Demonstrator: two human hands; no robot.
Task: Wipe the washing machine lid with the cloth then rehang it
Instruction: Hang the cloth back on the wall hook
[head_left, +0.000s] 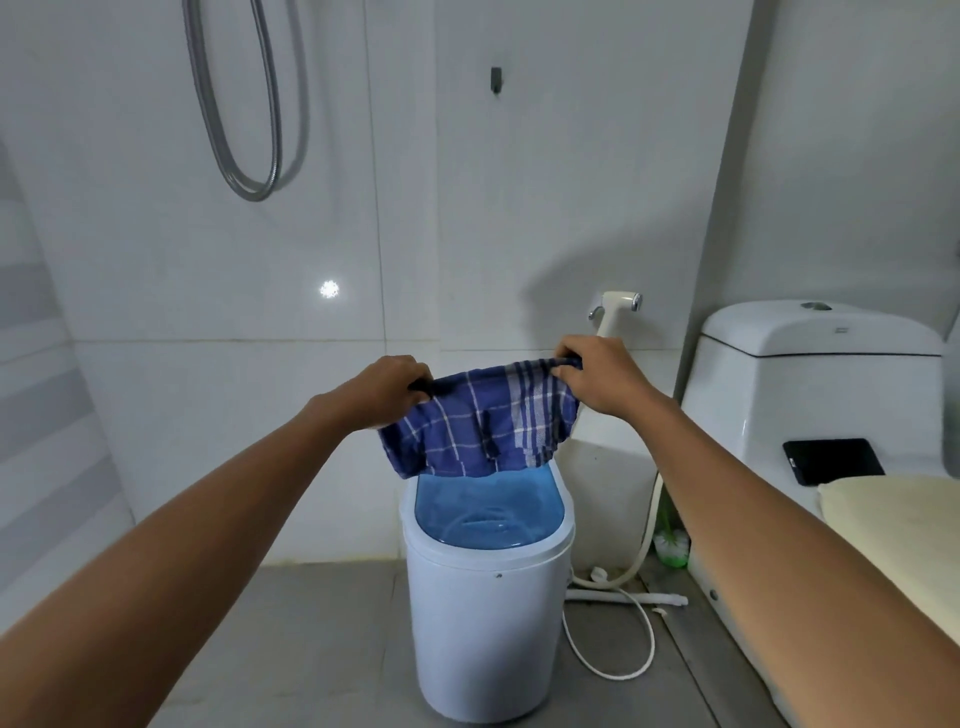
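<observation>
A blue checked cloth (483, 421) hangs stretched between my two hands, above the small white washing machine (483, 623). My left hand (387, 389) pinches the cloth's upper left corner and my right hand (597, 371) grips its upper right corner. The cloth's lower edge covers the far end of the translucent blue lid (488, 512), which is closed. High on the white tiled wall, above the cloth, sits a small dark hook (496, 79) with nothing on it.
A white toilet (815, 384) stands at the right with a dark phone (834, 460) on it and a cream towel (893, 525) on the seat. A bidet sprayer (615, 306) and its hose hang beside the machine. A shower hose (244, 130) loops at upper left.
</observation>
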